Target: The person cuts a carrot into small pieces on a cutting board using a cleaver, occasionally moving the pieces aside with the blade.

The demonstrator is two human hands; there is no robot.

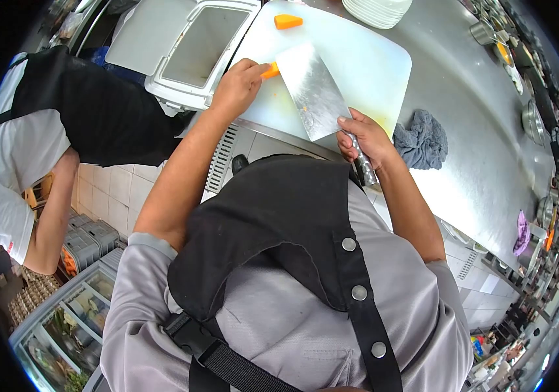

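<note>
At the far left I see a co-worker (86, 108) in a black apron over a pale short-sleeved top, one arm bent; a small red mark on the sleeve is too small to read. Below are grey crates (90, 236), egg trays (36, 294) and a unit of food containers (73, 320). Next comes a white bin (204, 49), its lid tipped back, close against the left edge of the cutting board (358, 72).

The wearer's left hand (237, 90) reaches over that edge, its grip pinched on a small, bright orange piece (270, 70) at the board's left side. A second orange piece (288, 22), smooth and blunt-ended, lies beyond it near the far edge. The broad, grey metal cleaver (312, 91) slants across the board, one corner just beside the pinched piece; I cannot tell whether they touch. The right hand's (363, 140) grip is wrapped around the speckled handle, thumb on the blade, at the board's near edge.

White board shows right of the blade. Past its rounded right edge lies a crumpled grey towel (423, 139); white plates (377, 8) stand stacked beyond the far edge. Steel surface (472, 137) stretches rightward to a purple cloth (522, 233) at its rim.
</note>
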